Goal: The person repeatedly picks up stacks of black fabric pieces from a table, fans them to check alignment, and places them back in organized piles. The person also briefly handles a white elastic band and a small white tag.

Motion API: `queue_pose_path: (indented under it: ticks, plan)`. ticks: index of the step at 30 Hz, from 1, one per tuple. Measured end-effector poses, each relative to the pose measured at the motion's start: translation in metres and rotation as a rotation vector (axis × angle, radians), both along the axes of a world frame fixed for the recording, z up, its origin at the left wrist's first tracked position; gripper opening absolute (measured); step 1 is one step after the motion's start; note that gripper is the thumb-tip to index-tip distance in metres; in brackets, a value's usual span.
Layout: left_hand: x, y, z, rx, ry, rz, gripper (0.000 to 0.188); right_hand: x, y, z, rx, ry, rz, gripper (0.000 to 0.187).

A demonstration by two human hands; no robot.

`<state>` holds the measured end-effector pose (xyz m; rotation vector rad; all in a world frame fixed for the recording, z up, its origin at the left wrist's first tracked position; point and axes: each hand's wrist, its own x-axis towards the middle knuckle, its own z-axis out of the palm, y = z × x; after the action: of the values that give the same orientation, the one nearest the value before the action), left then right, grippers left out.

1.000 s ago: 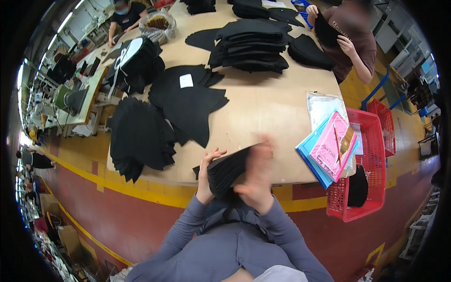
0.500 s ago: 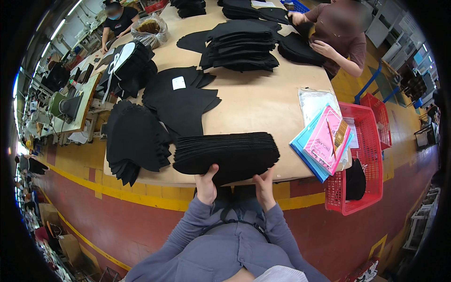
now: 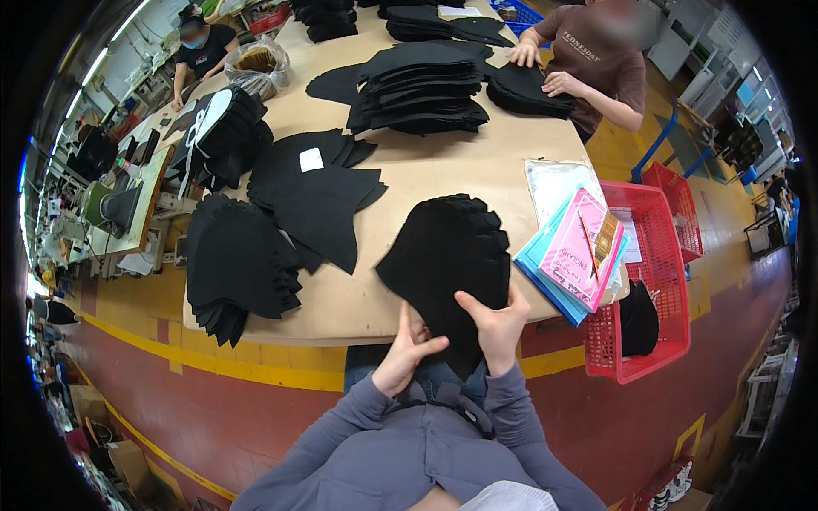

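Observation:
A stack of black cut fabric pieces (image 3: 452,260) lies over the near edge of the table, its pointed lower end hanging past it. My right hand (image 3: 498,328) grips its right side, thumb on top and fingers along the edge. At the stack's lower left, my left hand (image 3: 408,351) is open, thumb apart from its fingers, close against the edge; whether it touches is hard to tell. To the left sits another black stack (image 3: 239,260) with scalloped edges. Behind it, black pieces (image 3: 311,196) carry a white label (image 3: 311,160).
Papers and a pink folder (image 3: 583,247) lie at the table's right edge, beside a red plastic crate (image 3: 673,298). Tall black stacks (image 3: 417,89) stand farther back. A co-worker (image 3: 596,64) handles black pieces at the far right; another person (image 3: 203,55) sits far left.
The stack has turned from lying sideways, edges toward me, to flat with its point toward me. My right hand moved onto its right side; my left hand opened from its grip.

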<state>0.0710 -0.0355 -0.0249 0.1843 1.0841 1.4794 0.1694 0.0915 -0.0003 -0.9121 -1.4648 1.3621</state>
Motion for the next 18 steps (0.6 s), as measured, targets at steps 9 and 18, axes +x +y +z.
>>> queue_pose_path:
  ticks: [9, 18]
  plan:
    - [0.002, 0.008, -0.013, 0.074, 0.300, -0.100, 0.140, -0.026, -0.030, 0.020, 0.278, -0.406, -0.101, 0.039]
    - [-0.012, -0.005, -0.024, 0.145, 0.288, 0.025, 0.118, -0.030, -0.039, 0.029, 0.307, -0.285, 0.314, 0.064]
